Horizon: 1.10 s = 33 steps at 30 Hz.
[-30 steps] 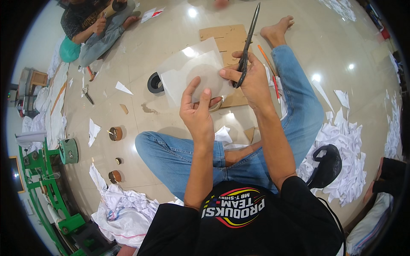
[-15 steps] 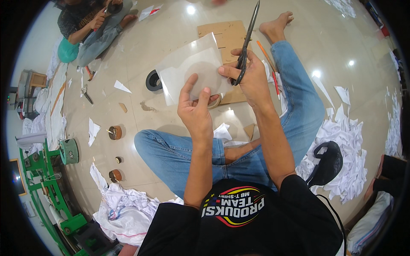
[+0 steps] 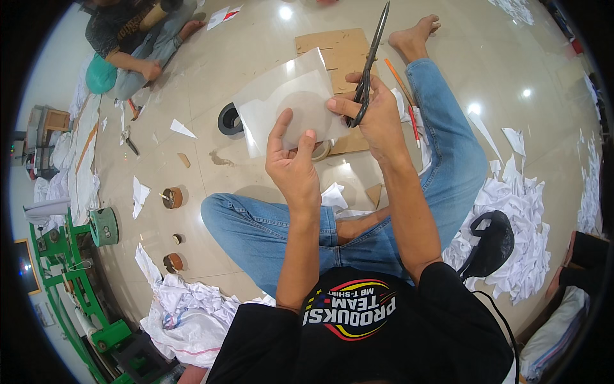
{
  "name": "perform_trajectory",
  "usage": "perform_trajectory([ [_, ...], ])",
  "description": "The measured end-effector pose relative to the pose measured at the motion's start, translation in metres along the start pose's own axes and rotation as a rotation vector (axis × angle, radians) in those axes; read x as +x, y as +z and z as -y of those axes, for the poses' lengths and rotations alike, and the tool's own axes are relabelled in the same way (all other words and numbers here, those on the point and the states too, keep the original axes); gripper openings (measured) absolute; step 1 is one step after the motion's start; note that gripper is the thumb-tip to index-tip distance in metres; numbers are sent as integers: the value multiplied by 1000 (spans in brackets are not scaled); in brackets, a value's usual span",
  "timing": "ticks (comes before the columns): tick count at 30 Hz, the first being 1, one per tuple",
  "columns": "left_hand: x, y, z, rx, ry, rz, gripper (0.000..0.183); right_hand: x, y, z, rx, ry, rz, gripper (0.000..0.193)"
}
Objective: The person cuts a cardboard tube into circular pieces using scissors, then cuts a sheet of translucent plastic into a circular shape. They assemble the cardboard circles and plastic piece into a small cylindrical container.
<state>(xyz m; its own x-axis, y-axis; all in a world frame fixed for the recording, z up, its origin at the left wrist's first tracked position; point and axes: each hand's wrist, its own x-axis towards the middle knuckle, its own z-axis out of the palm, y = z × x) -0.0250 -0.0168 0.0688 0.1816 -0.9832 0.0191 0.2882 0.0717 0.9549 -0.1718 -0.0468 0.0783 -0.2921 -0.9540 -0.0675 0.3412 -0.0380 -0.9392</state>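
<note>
My left hand point(image 3: 291, 157) pinches the lower edge of a translucent plastic sheet point(image 3: 265, 105), thumb and fingers closed on it. A faint round shape shows within the sheet. In my right hand point(image 3: 378, 121) is a pair of black-handled scissors point(image 3: 372, 54), its long blades together and pointing up and away from me. My right thumb also touches the sheet's right edge. Under the sheet lie a brown cardboard piece point(image 3: 348, 48) and a tan tape roll point(image 3: 323, 151), both partly hidden. A black tape roll point(image 3: 230, 120) sits to the sheet's left.
By my right leg lie an orange cutter point(image 3: 398, 77) and a red pen point(image 3: 414, 125). White scraps point(image 3: 505, 237) and a black bag point(image 3: 491, 243) are at right. Round brown pots point(image 3: 171, 198) and a green machine point(image 3: 70, 275) stand at left. Another person point(image 3: 131, 38) sits far left.
My hands, the sheet and the scissors have hardly moved. The other person's hand has dropped lower, toward their leg.
</note>
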Motion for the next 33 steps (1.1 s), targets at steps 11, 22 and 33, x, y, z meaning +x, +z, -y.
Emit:
perform_trajectory([
  [11, 6, 3, -2, -23, 14, -45, 51, -31, -11, -5, -77, 28, -144, 47],
  [22, 12, 7, -3, -87, 29, -99, 52, -155, -27, -58, 26, 264, 177, 60],
  [33, 1, 14, -7, -93, 53, -149, 48, -139, -5, -51, -63, 265, 218, 62],
])
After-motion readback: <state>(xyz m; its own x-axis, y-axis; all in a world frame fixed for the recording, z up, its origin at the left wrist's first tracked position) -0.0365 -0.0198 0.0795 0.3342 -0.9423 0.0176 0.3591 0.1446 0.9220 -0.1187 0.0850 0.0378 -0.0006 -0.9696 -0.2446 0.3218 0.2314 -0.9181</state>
